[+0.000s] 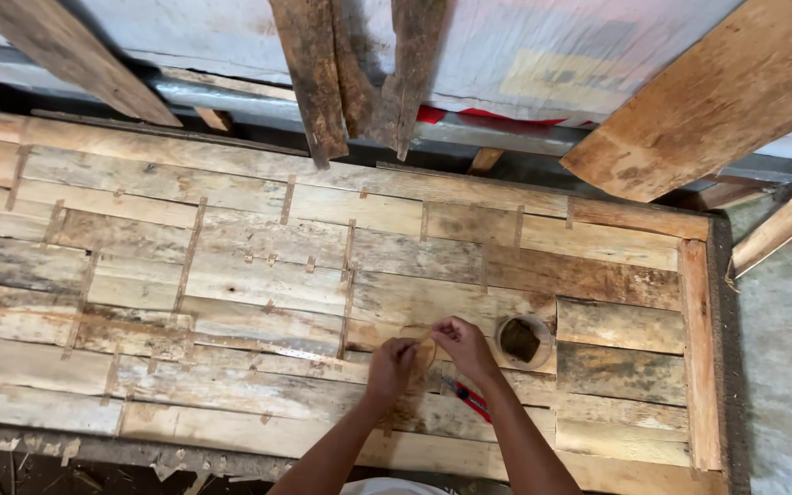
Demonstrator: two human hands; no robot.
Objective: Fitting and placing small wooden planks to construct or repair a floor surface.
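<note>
The left hand [390, 363] and right hand [463, 345] were both pinched on a thin wooden strip [425, 352] near the front of the plank worktop [258, 275]. Pale and narrow, the strip looked light, springy and easily split, best gripped near both ends. Just right lay a red-handled tool [469, 399], and beyond it a small round tin [522, 341].

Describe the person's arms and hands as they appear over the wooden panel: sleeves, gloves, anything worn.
Both forearms are bare, with no sleeves in view. The left hand and right hand wear no gloves. No watch, bracelet or ring can be made out at this size.
</note>
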